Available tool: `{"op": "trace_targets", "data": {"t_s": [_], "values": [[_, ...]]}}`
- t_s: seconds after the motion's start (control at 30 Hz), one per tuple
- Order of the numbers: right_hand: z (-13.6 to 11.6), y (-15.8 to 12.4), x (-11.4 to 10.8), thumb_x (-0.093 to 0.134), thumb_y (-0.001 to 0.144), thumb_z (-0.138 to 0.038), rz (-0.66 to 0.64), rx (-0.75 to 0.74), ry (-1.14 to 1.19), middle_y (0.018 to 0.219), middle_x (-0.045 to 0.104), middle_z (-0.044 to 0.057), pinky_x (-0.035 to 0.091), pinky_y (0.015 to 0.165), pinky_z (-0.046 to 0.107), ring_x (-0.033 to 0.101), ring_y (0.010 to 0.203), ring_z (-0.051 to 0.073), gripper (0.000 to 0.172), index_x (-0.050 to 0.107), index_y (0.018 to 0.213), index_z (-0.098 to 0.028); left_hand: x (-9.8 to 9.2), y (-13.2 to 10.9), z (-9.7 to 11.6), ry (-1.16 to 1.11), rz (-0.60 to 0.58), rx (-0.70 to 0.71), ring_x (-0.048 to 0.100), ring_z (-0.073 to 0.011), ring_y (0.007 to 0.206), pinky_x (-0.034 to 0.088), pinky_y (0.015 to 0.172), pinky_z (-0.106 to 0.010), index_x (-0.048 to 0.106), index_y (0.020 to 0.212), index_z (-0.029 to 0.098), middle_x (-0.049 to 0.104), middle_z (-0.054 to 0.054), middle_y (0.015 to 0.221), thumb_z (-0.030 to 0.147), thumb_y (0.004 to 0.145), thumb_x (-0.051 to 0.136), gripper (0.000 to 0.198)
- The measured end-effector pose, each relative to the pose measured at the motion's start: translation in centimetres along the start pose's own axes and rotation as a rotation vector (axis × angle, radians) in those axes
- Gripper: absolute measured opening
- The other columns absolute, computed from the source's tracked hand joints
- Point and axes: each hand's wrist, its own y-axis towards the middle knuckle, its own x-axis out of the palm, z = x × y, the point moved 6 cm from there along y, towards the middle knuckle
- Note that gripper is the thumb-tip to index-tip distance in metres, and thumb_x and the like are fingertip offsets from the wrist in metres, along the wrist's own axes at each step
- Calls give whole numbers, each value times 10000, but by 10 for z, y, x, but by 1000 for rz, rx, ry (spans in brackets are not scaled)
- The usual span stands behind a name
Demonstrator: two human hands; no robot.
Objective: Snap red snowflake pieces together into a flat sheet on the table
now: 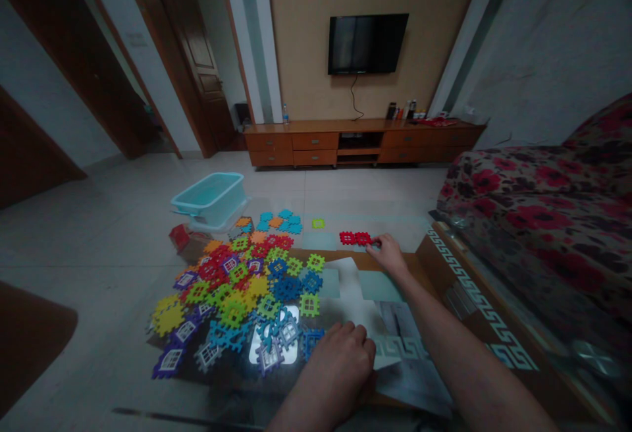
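A heap of multicoloured interlocking plastic waffle pieces (241, 294) covers the glass tabletop (494, 326) in front of me. My right hand (388, 254) reaches forward, its fingertips closed on the end of a short chain of linked red pieces (355, 238). My left hand (336, 369) rests curled, knuckles up, at the near edge of the heap, beside blue and purple pieces. Its fingers hide whatever may lie under them. Farther off lie a cluster of teal pieces (279, 223) and a single lime green piece (318, 223).
A pale blue plastic tub (210, 200) stands on the tiled floor behind the heap, with a small red-and-brown box (185, 238) beside it. A red floral sofa (533, 208) runs along the right. A wooden TV cabinet (363, 144) stands against the far wall.
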Motion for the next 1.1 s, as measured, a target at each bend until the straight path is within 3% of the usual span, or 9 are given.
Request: {"op": "trace_targets", "data": {"t_s": [1.1], "values": [[1, 2, -1, 610, 728, -381, 4, 30, -14, 790, 640, 86, 478, 765, 343, 600, 756, 225, 223, 675, 771, -172, 0, 0, 2, -5, -21, 1, 620, -287, 1020, 524, 906, -421, 646, 1022, 125, 664, -122, 1045, 231, 887, 598, 178]]}}
